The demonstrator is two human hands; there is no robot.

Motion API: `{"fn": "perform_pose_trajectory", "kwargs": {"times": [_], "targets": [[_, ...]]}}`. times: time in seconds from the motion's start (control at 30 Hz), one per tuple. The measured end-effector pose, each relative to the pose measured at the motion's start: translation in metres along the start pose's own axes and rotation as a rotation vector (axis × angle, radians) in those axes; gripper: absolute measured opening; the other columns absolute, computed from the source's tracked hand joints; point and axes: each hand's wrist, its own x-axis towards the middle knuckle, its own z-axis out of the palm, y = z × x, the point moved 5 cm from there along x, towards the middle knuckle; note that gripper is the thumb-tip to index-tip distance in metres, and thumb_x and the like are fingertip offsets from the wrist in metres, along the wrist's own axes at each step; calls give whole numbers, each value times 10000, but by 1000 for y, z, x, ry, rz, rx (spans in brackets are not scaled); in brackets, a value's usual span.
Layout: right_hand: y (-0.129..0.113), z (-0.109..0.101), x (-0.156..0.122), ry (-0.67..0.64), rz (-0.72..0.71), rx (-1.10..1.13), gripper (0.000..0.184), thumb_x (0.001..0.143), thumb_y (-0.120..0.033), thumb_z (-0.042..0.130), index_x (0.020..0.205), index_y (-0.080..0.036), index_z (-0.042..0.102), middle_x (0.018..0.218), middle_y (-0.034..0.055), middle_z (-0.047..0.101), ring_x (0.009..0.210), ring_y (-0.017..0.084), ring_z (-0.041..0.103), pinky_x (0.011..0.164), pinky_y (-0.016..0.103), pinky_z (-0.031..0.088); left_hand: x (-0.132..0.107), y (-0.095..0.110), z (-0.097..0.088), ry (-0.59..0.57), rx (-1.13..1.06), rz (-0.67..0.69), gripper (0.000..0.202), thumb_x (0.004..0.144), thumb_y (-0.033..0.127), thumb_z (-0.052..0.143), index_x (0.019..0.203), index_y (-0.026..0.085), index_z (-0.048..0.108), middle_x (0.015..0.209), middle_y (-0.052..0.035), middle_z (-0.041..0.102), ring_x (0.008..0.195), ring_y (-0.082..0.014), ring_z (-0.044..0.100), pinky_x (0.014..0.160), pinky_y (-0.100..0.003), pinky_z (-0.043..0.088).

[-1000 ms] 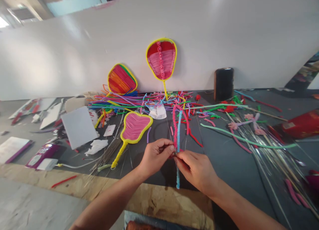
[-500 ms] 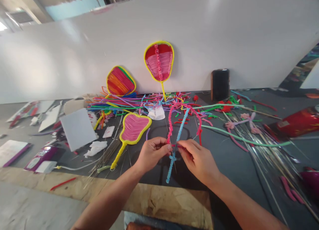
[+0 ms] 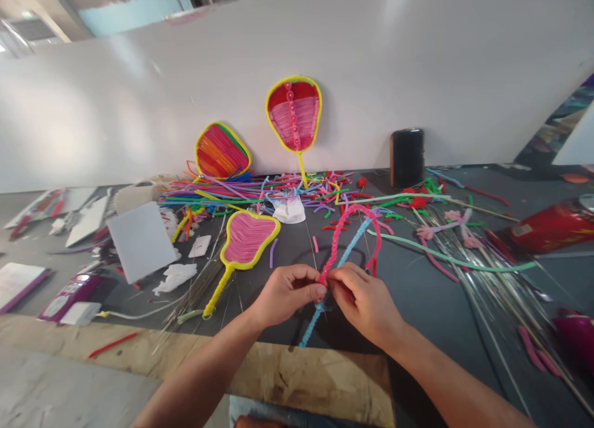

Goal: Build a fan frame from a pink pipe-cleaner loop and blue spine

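Between my hands is a pink twisted pipe cleaner loop [image 3: 335, 242] with a light blue twisted pipe cleaner stem [image 3: 312, 326] running slantwise through it. My left hand [image 3: 291, 294] pinches the pink pipe cleaner at the loop's lower left, close to the stem. Just right of it, my right hand [image 3: 366, 300] has thumb and forefinger closed at the same joint; its fingers hide exactly what they grip. To the left lies a yellow-rimmed fan [image 3: 250, 239] filled with pink pipe cleaners.
A second pink and red fan [image 3: 294, 115] and an orange-red fan [image 3: 223, 151] lean on the white board. Loose pipe cleaners [image 3: 223, 193] are heaped behind my hands. A black phone [image 3: 407, 158] stands at the back; a red can [image 3: 554, 225] and wires [image 3: 492, 292] lie right.
The pink loop and blue stem have tilted further, their tops leaning right and the stem's lower end shifting left. Both hands stay closed at the joint.
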Motion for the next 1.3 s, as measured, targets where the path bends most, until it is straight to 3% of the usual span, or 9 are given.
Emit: {"fn": "perform_pose_trajectory", "kwargs": {"times": [0.23,0.43,0.67,0.9,1.03,1.3], "targets": [[-1,3,-1,-75,-16,15,184,870,-156,489,987,-197,624,832,30,655,685,129,643,624,210,474,-1,0,0,34,-49,22,298,722,390,715,761,105,639,657,-24,616,618,-107,544,620,-231,442],[-3,4,-4,-35,-53,-104,139,854,-183,498,784,-198,617,702,19,631,591,128,600,548,210,422,-3,-7,4,-20,58,31,287,754,399,686,780,116,649,701,-13,608,634,-96,515,616,-213,413],[-6,3,-3,45,-110,-32,203,881,-138,456,752,-198,601,689,22,627,572,118,597,540,200,453,-3,-5,7,-7,4,38,274,735,384,705,761,121,632,671,4,579,608,-86,493,595,-207,399],[-6,-4,-6,189,-236,-142,233,874,-69,450,939,-213,622,905,71,697,795,152,688,682,232,554,-3,-6,10,-19,-161,36,302,710,382,737,772,110,621,650,0,590,590,-81,519,589,-210,413],[-9,-6,-8,178,-347,-202,291,850,-30,465,1020,-215,612,916,74,721,803,166,703,713,251,569,-2,-3,13,-42,-304,13,347,658,395,779,754,106,615,631,0,602,581,-78,537,598,-215,427],[-2,-2,-6,143,-209,-85,242,855,-70,426,877,-211,622,793,58,711,716,171,703,638,248,576,-1,-1,21,-14,-393,-42,433,591,453,807,733,111,583,607,4,604,532,-73,536,575,-224,438]]}}
